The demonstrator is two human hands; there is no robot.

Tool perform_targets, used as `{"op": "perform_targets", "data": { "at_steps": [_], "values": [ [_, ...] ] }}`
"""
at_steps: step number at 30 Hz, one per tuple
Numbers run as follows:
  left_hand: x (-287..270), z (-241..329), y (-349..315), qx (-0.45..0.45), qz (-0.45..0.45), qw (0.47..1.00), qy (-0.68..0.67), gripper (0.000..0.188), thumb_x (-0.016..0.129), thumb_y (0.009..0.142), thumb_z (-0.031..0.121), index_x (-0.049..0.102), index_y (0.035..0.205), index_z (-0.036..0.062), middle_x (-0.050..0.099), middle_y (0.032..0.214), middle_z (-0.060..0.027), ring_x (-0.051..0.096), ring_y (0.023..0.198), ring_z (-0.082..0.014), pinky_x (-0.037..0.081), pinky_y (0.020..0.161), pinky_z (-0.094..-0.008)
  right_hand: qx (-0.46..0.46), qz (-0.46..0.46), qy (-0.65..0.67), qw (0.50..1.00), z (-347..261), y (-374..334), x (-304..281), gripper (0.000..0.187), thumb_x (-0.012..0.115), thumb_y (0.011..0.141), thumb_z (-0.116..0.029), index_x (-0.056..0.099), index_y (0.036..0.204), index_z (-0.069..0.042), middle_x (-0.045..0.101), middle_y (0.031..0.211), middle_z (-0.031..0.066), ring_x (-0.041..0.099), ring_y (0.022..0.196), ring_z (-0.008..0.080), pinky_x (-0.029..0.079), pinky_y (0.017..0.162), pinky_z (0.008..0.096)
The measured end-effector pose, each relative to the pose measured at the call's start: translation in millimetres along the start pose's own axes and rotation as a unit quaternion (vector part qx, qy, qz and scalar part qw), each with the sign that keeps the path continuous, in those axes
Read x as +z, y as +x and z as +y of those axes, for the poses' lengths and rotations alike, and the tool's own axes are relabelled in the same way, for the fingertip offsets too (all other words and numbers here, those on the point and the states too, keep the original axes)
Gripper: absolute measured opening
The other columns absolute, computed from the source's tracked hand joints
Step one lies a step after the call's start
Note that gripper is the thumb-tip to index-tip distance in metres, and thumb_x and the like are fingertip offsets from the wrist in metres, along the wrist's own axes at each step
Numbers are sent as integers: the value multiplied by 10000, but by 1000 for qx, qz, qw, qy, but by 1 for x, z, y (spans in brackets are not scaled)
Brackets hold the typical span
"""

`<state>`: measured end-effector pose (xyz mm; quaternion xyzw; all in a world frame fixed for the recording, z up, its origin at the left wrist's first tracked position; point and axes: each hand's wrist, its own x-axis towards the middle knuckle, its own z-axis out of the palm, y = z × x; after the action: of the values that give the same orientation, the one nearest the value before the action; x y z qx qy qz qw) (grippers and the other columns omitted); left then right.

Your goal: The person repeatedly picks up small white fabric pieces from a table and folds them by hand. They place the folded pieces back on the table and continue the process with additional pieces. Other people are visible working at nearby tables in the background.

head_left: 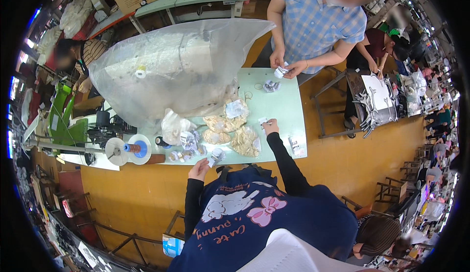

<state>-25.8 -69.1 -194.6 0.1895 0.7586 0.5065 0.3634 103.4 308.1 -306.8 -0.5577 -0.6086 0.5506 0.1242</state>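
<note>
My left hand (199, 170) is at the table's near edge, its fingers closed on a small bundle of white labels (216, 157). Farther out to the right, my right hand (270, 127) pinches a small white label (263, 123) at the tabletop. Between the hands lie crumpled tan paper-like packets (245, 141). Left of them are a white plastic bag (175, 126) and several small rolled label bundles (188, 140). A flat stack of printed labels (296, 146) rests near the table's right edge.
A big clear plastic sheet (161, 66) covers a bulky machine on the pale green table (279, 105). Thread spools (138, 148) stand at left. Across the table a person in a checked shirt (318, 22) holds white labels (281, 71); another label bundle (271, 86) lies nearby.
</note>
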Motion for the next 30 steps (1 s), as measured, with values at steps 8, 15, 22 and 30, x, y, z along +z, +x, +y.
{"op": "perform_targets", "data": {
  "at_steps": [8, 15, 22, 30],
  "values": [
    [42, 115, 29, 140, -95, 977, -128, 489, 647, 869, 13, 501, 1335, 51, 530, 1324, -123, 578, 1110, -162, 474, 923, -299, -24, -260, 433, 863, -126, -153, -35, 247, 448, 997, -211, 423, 1206, -82, 614, 1041, 137, 670, 803, 256, 553, 647, 350],
    [78, 201, 28, 338, -40, 937, 77, 568, 779, 691, 19, 611, 1225, 117, 370, 1412, -118, 586, 1038, -212, 524, 772, -306, -180, -181, 328, 910, -164, -212, -24, 263, 359, 1042, -242, 454, 1219, -72, 557, 1033, 38, 556, 914, 86, 442, 801, 211],
    [74, 198, 27, 271, -70, 958, -70, 387, 632, 756, -87, 648, 1114, 60, 461, 1334, -106, 561, 1097, -176, 525, 811, -262, -129, -220, 362, 897, -173, -239, -33, 293, 381, 1040, -209, 468, 1259, -36, 568, 1071, 40, 541, 944, 82, 424, 827, 215],
    [61, 193, 24, 233, -80, 951, -188, 166, 563, 943, 63, 634, 1064, -27, 525, 1282, -130, 548, 1124, -199, 496, 872, -289, -186, -251, 305, 899, -184, -252, -43, 387, 471, 926, -10, 437, 1311, -21, 601, 1145, 125, 560, 1018, 121, 436, 869, 238]
  ]
}}
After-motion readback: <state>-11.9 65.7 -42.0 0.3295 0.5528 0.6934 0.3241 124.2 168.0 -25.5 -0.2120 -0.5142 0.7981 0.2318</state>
